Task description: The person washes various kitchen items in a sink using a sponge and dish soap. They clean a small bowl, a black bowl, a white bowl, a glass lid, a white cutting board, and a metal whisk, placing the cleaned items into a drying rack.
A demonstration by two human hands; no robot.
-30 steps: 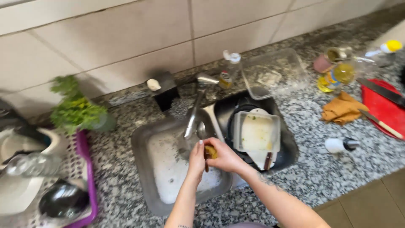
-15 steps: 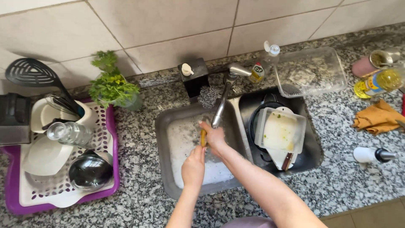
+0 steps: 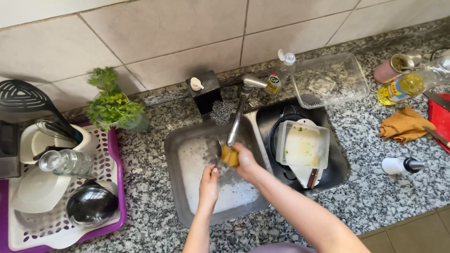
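A yellow sponge sits in the right hand, whose fingers are closed around it, directly under the spout of the faucet and over the left basin of the sink. Just left of the sponge, the left hand pinches a small metal utensil, likely a spoon, its fingers closed on the handle; the sponge touches the utensil. Below both hands the basin floor is covered in white suds.

Right of the faucet, the second basin holds a white square container stacked on dark cookware. Behind the faucet stand a black soap dispenser, a steel scrubber and a dish-soap bottle. Far left of the faucet, a purple drying rack carries bowls, a glass and a slotted spatula, with a leafy herb plant beside it.
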